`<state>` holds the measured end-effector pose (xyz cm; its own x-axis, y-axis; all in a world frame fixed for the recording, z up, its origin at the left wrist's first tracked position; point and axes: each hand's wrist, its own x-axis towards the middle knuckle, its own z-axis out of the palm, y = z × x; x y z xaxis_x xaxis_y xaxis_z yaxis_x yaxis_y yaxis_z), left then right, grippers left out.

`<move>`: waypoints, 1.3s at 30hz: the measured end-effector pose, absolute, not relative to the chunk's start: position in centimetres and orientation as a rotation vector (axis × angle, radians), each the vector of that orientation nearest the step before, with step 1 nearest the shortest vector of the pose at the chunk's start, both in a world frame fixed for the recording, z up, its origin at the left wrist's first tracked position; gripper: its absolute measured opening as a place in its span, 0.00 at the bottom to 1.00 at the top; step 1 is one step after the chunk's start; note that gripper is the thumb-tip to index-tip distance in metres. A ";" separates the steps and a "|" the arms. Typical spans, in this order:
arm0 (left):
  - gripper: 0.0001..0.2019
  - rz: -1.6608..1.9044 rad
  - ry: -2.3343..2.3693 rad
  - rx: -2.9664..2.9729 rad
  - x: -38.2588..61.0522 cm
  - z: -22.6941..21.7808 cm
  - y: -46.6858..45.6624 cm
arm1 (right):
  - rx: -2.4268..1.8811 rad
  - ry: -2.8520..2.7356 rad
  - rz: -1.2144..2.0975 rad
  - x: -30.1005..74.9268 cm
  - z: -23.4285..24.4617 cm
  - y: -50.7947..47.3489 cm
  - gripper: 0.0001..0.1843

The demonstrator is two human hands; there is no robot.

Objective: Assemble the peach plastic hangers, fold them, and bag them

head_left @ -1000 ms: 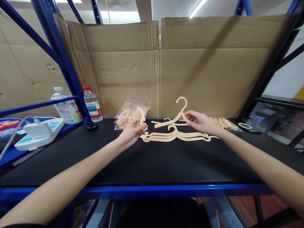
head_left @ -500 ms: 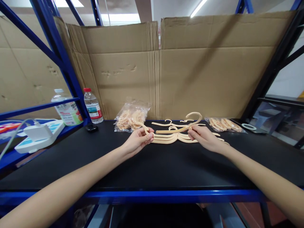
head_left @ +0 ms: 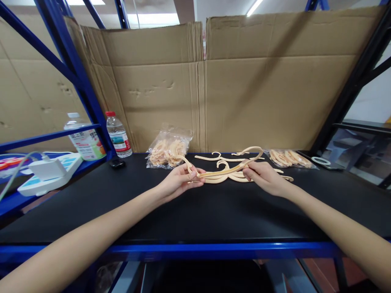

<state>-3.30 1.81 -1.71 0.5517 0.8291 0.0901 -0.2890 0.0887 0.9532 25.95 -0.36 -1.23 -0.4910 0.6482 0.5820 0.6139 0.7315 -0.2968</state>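
Beige curved plastic hanger, held above the flat black table; fingers pinching, your left hand grips its bar's tip, your right hand its hook's base, likely steadying 2 ends.

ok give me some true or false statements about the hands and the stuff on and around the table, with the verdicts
1. The left hand holds a curved piece. True.
2. The right hand is open and holds nothing. False: the right hand grips a hanger piece near its hook.
3. Both bottles have red caps. False: there is one red-capped bottle and one white-capped bottle.
4. In the picture, the red-capped bottle stands to the left of the left-hand clear bag. True.
5. The table top is white. False: the table top is black.
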 end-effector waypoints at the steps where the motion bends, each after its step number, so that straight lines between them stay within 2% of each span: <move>1: 0.13 0.897 0.550 1.210 -3.3 -1.8 1.8 | -0.948 -2.238 0.064 25.9 -1.2 -0.4 0.20; 23: 0.14 0.977 0.603 1.162 -2.8 -2.0 1.5 | -0.873 -2.220 0.030 24.6 -1.6 -1.3 0.18; 39: 0.15 1.198 0.683 1.203 -2.5 -2.9 1.2 | -0.950 -2.147 -0.170 23.5 -2.3 -2.1 0.17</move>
<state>-2.47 1.21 -2.93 0.2866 0.9409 0.1803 -0.3249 -0.0816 0.9422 23.48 -2.12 -2.28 -0.4277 0.5762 0.6965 0.6789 0.7134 -0.1734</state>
